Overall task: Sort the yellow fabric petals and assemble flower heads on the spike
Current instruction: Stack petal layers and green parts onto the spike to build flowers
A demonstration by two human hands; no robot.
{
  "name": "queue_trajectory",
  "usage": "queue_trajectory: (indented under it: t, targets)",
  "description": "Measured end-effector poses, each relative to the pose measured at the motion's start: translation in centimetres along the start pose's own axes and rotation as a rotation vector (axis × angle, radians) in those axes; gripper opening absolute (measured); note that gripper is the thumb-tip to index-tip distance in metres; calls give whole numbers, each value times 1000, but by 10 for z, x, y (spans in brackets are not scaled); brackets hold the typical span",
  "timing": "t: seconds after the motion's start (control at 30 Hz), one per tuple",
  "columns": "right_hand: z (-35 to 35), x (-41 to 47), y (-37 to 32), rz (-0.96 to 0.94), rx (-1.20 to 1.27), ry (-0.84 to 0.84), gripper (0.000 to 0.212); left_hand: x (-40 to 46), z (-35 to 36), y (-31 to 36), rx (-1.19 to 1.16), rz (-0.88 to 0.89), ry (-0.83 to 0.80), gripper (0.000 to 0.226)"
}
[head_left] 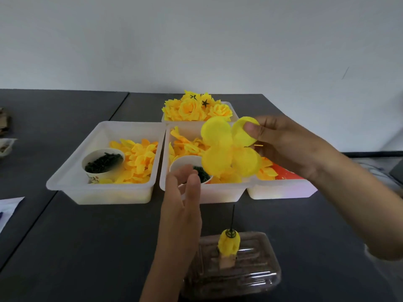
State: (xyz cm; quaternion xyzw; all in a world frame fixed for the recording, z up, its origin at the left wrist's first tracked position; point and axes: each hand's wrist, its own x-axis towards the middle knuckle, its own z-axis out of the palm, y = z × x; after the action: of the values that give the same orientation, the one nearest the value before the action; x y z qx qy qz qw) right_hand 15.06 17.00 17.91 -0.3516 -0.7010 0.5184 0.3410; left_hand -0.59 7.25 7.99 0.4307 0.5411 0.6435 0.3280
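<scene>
Head view: right hand [281, 144] pinches four-lobed petal piece [229, 149] (thumb on lobe); left hand [183, 205] relaxed, empty.

I count four white plastic trays [104, 192] on my dark table, and two paper cups [102, 160] of dark green bits, one in each of the front two trays. I see one spike [233, 216], one four-lobed yellow petal piece [229, 149] and two hands.

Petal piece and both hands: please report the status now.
Right hand pinches four-lobed petal piece, raised above trays. Left hand open, empty. Spike bears one yellow bud; tip bare, unobstructed.
</scene>
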Motion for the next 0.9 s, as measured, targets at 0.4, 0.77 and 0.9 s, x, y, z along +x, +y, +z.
queue_trajectory:
  t: [0.4,0.77,0.9]
  targets:
    - [13,-33,27,179,83,10,42,-20,-11,23,-90,19,-194,29]
    - [22,-52,56,202,124,10,52,-34,-15,-5,-206,-193,-270,40]
    - [22,-53,53,196,212,-51,31,-34,-13,-2,-283,-225,-305,41]
